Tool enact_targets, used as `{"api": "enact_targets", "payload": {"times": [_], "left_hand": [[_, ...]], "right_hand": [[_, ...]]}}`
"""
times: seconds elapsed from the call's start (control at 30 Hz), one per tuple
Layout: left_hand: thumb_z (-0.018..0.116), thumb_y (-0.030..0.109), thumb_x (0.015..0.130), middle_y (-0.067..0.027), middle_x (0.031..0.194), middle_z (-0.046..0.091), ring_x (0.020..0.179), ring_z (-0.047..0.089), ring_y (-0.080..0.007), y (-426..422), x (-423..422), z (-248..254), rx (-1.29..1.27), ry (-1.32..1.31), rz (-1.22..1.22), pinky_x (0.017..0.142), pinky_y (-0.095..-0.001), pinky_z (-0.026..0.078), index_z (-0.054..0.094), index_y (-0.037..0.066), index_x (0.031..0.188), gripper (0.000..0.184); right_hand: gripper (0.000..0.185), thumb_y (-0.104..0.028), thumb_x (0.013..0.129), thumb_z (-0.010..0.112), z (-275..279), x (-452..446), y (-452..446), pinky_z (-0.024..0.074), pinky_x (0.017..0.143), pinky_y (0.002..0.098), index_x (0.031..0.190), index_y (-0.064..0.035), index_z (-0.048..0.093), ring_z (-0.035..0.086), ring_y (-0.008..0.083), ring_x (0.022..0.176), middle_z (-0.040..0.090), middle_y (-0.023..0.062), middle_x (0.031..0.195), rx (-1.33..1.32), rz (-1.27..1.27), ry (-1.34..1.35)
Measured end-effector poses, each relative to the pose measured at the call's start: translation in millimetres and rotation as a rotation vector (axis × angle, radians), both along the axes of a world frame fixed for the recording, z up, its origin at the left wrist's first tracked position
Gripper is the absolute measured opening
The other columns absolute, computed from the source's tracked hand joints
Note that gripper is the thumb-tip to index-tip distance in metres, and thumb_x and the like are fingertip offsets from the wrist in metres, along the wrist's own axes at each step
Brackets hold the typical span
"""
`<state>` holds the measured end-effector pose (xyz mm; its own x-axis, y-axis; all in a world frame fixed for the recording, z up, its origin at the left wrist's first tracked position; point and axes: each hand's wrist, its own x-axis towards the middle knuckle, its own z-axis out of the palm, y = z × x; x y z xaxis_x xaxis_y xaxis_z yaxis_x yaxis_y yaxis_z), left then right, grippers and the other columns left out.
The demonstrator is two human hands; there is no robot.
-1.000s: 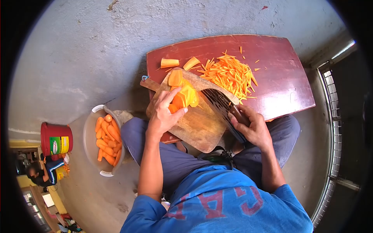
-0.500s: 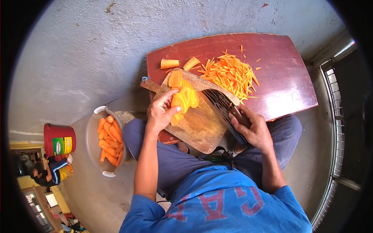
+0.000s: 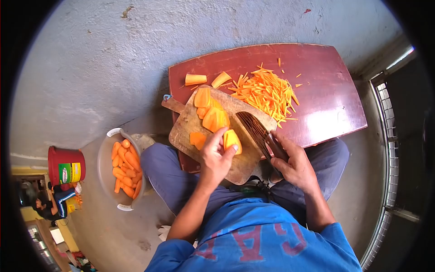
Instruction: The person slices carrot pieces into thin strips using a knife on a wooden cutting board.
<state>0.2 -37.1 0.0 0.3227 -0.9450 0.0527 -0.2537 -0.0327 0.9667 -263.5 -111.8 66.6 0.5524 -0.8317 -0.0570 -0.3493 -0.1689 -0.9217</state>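
Between the thumb and fingers of my left hand (image 3: 217, 158) is a carrot slice (image 3: 232, 141), above the near part of the wooden cutting board (image 3: 188, 129). My right hand (image 3: 294, 165) grips the brown handle of a cleaver (image 3: 253, 127), its broad dark blade tilted over the board's right side. Other carrot slices (image 3: 215, 119) lie overlapping on the board, left of the blade. One small flat piece (image 3: 197, 139) sits apart near my left fingers. A heap of carrot strips (image 3: 267, 93) is on the table beyond the board.
Two carrot chunks (image 3: 195, 79) lie at the back of the red table (image 3: 326, 86). A basin (image 3: 105, 156) of whole carrots (image 3: 127, 165) stands on the floor at left, near a red bucket (image 3: 54, 165). Another person (image 3: 52, 204) is at far left.
My left hand has moved right and nearer to me, away from the slices, and now holds one carrot slice. The cleaver stays in my right hand, its blade at a slightly different angle.
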Motion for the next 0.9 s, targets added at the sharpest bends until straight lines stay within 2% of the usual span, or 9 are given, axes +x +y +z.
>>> {"api": "enact_targets", "payload": {"times": [0.03, 0.07, 0.27, 0.37, 0.4, 0.5, 0.6, 0.7, 0.9], "left_hand": [[0.086, 0.003, 0.101, -0.0061, 0.11, 0.071, 0.084, 0.065, -0.0119, 3.2, -5.7, 1.5, -0.027, -0.135, 0.015, 0.075, -0.0298, 0.057, 0.066, -0.005, 0.154, 0.057], [0.087, 0.005, 0.1, -0.0103, 0.111, 0.068, 0.082, 0.064, -0.0179, 7.4, -5.8, 5.7, -0.051, -0.372, 0.01, 0.075, -0.0331, 0.056, 0.065, -0.005, 0.154, 0.06], [0.085, 0.009, 0.1, -0.0192, 0.118, 0.071, 0.092, 0.069, -0.031, 18.5, 8.1, 10.0, -0.086, -0.443, -0.01, 0.085, -0.042, 0.06, 0.068, -0.004, 0.151, 0.056], [0.083, 0.009, 0.101, -0.0225, 0.122, 0.071, 0.102, 0.072, -0.04, 22.9, 22.9, 14.0, -0.184, -0.696, 0.087, 0.089, -0.0482, 0.061, 0.07, -0.003, 0.146, 0.049], [0.081, 0.008, 0.1, -0.0235, 0.125, 0.07, 0.114, 0.07, -0.0455, 26.9, 28.2, 17.7, -0.066, -0.68, 0.112, 0.1, -0.0542, 0.057, 0.071, 0.0, 0.143, 0.045], [0.082, 0.003, 0.095, -0.0199, 0.121, 0.068, 0.113, 0.07, -0.044, 27.6, 50.8, 10.5, -0.03, -0.743, 0.123, 0.098, -0.0525, 0.057, 0.071, 0.0, 0.139, 0.045], [0.082, 0.001, 0.095, -0.0206, 0.12, 0.066, 0.112, 0.069, -0.0444, 17.9, 59.1, 3.9, -0.088, -0.643, 0.121, 0.099, -0.0531, 0.057, 0.07, -0.002, 0.137, 0.044], [0.082, -0.001, 0.095, -0.0221, 0.121, 0.065, 0.113, 0.068, -0.0456, -3.6, 63.7, -2.2, -0.143, -0.65, 0.063, 0.099, -0.0532, 0.057, 0.069, -0.003, 0.137, 0.044], [0.085, 0.002, 0.095, -0.0216, 0.125, 0.071, 0.118, 0.071, -0.0447, -29.3, 75.0, -1.3, -0.135, -0.578, 0.048, 0.101, -0.0505, 0.059, 0.072, -0.003, 0.137, 0.044]], "right_hand": [[0.073, 0.001, 0.092, 0.073, -0.1, 2.7, 0.5, 0.0505, 0.122, 0.0488, 0.161, 0.0123, 0.053, 0.067, 0.0456, 0.144, 0.07, 0.0363, 0.146, -0.03, 0.002, 0.006], [0.071, -0.002, 0.095, 0.076, 3.3, 4.9, 0.8, 0.0521, 0.12, 0.0494, 0.16, 0.0128, 0.054, 0.068, 0.0486, 0.143, 0.07, 0.0372, 0.147, -0.044, 0.009, 0.012], [0.06, -0.01, 0.097, 0.084, 23.2, 4.5, -11.4, 0.0612, 0.096, 0.0505, 0.151, 0.0086, 0.065, 0.078, 0.0483, 0.116, 0.076, 0.0304, 0.126, -0.139, 0.071, 0.163], [0.051, -0.005, 0.095, 0.083, 29.7, -4.0, -30.6, 0.0602, 0.091, 0.0439, 0.144, 0.0051, 0.072, 0.077, 0.0392, 0.102, 0.076, 0.0219, 0.112, -0.175, 0.138, 0.242], [0.048, -0.005, 0.091, 0.085, 29.8, -5.5, -32.9, 0.0587, 0.085, 0.0435, 0.137, 0.0047, 0.076, 0.075, 0.0366, 0.094, 0.075, 0.02, 0.103, -0.173, 0.114, 0.253], [0.048, -0.005, 0.088, 0.087, 43.5, -8.2, -48.0, 0.0601, 0.084, 0.0435, 0.135, 0.0031, 0.079, 0.077, 0.0358, 0.095, 0.076, 0.0201, 0.103, -0.177, 0.244, 0.365], [0.041, -0.006, 0.091, 0.085, 32.1, 3.3, -57.3, 0.0603, 0.082, 0.0519, 0.13, 0.0005, 0.079, 0.076, 0.0475, 0.096, 0.076, 0.0232, 0.101, -0.308, 0.277, 0.216], [0.041, -0.007, 0.091, 0.085, 21.5, 21.8, -66.1, 0.0602, 0.082, 0.0512, 0.131, -0.0004, 0.078, 0.076, 0.0453, 0.093, 0.075, 0.0232, 0.1, -0.356, 0.304, 0.175], [0.042, -0.007, 0.094, 0.082, 30.3, 36.6, -70.3, 0.0589, 0.083, 0.0469, 0.135, 0.0002, 0.076, 0.075, 0.0421, 0.092, 0.076, 0.0241, 0.104, -0.192, 0.254, 0.25]]}}
